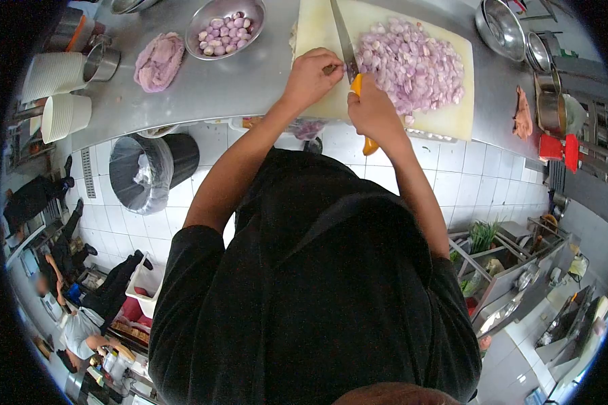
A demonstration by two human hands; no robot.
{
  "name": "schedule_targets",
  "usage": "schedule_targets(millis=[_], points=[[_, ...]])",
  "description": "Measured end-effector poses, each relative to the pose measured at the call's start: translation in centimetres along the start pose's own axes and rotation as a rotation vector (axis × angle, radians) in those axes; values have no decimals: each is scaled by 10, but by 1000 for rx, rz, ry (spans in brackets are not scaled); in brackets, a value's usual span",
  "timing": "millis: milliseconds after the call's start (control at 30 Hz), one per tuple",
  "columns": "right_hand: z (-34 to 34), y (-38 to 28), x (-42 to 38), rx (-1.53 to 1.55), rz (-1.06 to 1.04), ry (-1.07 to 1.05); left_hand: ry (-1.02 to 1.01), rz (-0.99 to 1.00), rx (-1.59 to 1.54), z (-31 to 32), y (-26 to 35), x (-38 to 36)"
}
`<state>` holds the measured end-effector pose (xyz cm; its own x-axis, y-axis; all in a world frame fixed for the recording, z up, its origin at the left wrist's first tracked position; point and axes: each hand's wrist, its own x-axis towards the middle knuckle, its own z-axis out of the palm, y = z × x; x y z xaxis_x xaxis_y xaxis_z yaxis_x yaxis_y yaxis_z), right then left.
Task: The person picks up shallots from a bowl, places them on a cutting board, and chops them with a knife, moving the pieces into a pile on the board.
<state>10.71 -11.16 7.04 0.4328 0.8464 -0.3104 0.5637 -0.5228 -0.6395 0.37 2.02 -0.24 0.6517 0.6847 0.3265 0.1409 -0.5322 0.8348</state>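
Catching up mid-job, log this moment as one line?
right hand: gripping yellow-handled knife; left hand: beside blade; cutting board: cut shallots; metal bowl: whole shallots

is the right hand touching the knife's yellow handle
Touching: the head view shows the right hand wrapped round the yellow handle, its ends showing past the grip.

A bin [118,165] is lined with clear plastic [157,187] at left, white tubs [54,74] are stacked upper left, greens [482,236] are tucked lower right.
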Motion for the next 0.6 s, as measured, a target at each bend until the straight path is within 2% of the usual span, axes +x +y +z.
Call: schedule_targets(millis=[100,200,300,400,533,600], points=[[-18,-13,-22,-51,18,-57,-20,23,59,-1,0,1],[16,14,-12,-188,-228,176,-19,-5,32,-1,2,1],[34,32,17,-232,-275,252,14,47,28,0,-3,0],[-5,-4,-2,-82,-10,-24,0,38,42,1,-4,1],[4,-5,-15,-106,-20,12,23,58,48,2,-5,0],[29,19,6,-196,-200,195,22,31,6,2,-5,-1]])
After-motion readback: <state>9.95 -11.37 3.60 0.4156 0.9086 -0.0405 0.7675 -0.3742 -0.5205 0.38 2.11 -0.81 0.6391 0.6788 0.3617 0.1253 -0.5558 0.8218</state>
